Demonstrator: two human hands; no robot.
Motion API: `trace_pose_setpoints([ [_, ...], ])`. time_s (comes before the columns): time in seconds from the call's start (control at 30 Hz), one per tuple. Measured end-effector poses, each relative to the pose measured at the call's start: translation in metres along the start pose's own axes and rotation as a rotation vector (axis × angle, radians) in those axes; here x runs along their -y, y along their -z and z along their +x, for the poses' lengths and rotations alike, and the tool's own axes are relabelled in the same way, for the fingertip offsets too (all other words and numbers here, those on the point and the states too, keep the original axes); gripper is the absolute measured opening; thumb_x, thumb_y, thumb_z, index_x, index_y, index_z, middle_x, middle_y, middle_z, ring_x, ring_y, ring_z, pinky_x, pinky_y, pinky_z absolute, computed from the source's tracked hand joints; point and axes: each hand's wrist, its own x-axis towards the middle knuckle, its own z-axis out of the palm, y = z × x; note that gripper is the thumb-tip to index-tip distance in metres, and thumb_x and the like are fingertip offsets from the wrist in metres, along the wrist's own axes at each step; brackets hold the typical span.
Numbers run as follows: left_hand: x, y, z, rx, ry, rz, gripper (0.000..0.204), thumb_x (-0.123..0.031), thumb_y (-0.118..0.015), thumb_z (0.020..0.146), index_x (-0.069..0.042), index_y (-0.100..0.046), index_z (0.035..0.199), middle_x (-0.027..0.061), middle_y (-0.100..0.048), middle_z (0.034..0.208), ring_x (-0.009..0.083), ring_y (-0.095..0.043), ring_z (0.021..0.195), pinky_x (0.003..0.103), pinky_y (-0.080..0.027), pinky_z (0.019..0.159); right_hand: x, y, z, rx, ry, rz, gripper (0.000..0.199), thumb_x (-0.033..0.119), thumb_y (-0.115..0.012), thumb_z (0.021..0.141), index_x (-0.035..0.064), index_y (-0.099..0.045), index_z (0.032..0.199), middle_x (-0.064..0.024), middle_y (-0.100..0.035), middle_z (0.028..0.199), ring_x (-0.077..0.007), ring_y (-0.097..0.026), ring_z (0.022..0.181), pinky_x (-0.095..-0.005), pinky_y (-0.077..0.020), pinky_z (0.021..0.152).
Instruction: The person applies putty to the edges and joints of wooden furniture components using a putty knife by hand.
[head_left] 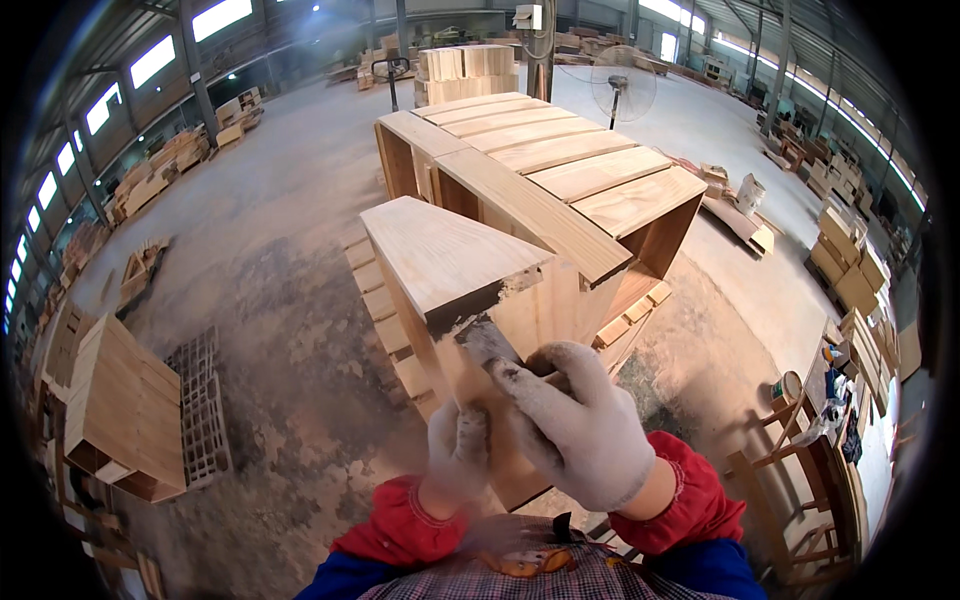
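My right hand (pixel 590 425), in a pale, smudged glove, is closed around a putty knife (pixel 488 341). The flat grey blade touches the near corner of a light wooden box (pixel 450 245). Just above the blade, a dark band with a ragged edge (pixel 480 303) runs along the box's top edge. My left hand (pixel 458 447), gloved too, is close against the box's near side, below the blade. Its fingers are curled and partly blurred; what they hold, if anything, is hidden.
Behind the box, larger wooden cabinets (pixel 540 150) stand on slatted pallets (pixel 635 315). A panelled wooden box (pixel 130 400) sits at the left by a dark grid pallet (pixel 205 400). Right, a cluttered workbench (pixel 840 450); farther back, a standing fan (pixel 617 85).
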Motion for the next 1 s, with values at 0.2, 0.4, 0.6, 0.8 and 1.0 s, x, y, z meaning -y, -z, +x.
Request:
trace_pose_setpoints([
  [0.2, -0.003, -0.008, -0.002, -0.038, 0.052, -0.088, 0.057, -0.047, -0.041, 0.095, 0.003, -0.051, 0.118, -0.0009, -0.060, 0.089, 0.0030, -0.052, 0.070, 0.018, -0.041, 0.060, -0.006, -0.005, 0.003, 0.017, 0.025, 0.015, 0.043, 0.009, -0.064, 0.072, 0.0104, -0.059, 0.114, -0.0115, -0.052, 0.100, -0.0235, -0.062, 0.075, -0.0306, -0.0516, 0.055],
  [0.4, 0.001, 0.000, -0.003, 0.029, 0.036, -0.071, 0.055, -0.047, -0.041, 0.094, 0.003, -0.049, 0.116, 0.0021, -0.059, 0.092, 0.0067, -0.054, 0.075, 0.020, -0.042, 0.064, 0.002, 0.022, 0.013, 0.101, 0.105, -0.118, 0.035, 0.011, -0.061, 0.076, 0.0135, -0.060, 0.111, -0.0070, -0.054, 0.096, -0.0205, -0.061, 0.076, -0.0291, -0.0505, 0.056],
  [0.6, 0.003, 0.007, -0.010, -0.133, 0.027, 0.257, 0.040, -0.039, -0.042, 0.096, -0.003, -0.050, 0.081, -0.0062, -0.045, 0.064, 0.0035, -0.041, 0.054, 0.020, -0.030, 0.047, -0.031, 0.062, 0.029, 0.070, 0.057, -0.184, 0.036, -0.005, -0.058, 0.073, 0.0070, -0.063, 0.107, -0.0130, -0.055, 0.096, -0.0226, -0.057, 0.068, -0.0301, -0.0469, 0.058],
  [0.8, 0.018, 0.010, -0.019, -0.192, -0.009, 0.316, 0.038, -0.038, -0.040, 0.096, -0.004, -0.051, 0.082, -0.0078, -0.040, 0.060, 0.0029, -0.035, 0.051, 0.022, -0.025, 0.044, -0.037, 0.056, 0.008, -0.078, 0.014, -0.131, 0.040, -0.002, -0.057, 0.074, 0.0105, -0.061, 0.111, -0.0122, -0.054, 0.096, -0.0239, -0.060, 0.069, -0.0314, -0.0491, 0.060],
  [1.0, 0.010, 0.005, -0.011, -0.161, 0.030, 0.203, 0.040, -0.035, -0.038, 0.096, 0.001, -0.056, 0.099, -0.0059, -0.041, 0.060, 0.0050, -0.038, 0.051, 0.023, -0.027, 0.045, -0.019, 0.015, 0.014, -0.057, -0.040, 0.068, 0.035, -0.003, -0.058, 0.076, 0.0052, -0.062, 0.110, -0.0177, -0.050, 0.100, -0.0269, -0.057, 0.080, -0.0320, -0.0481, 0.070],
])
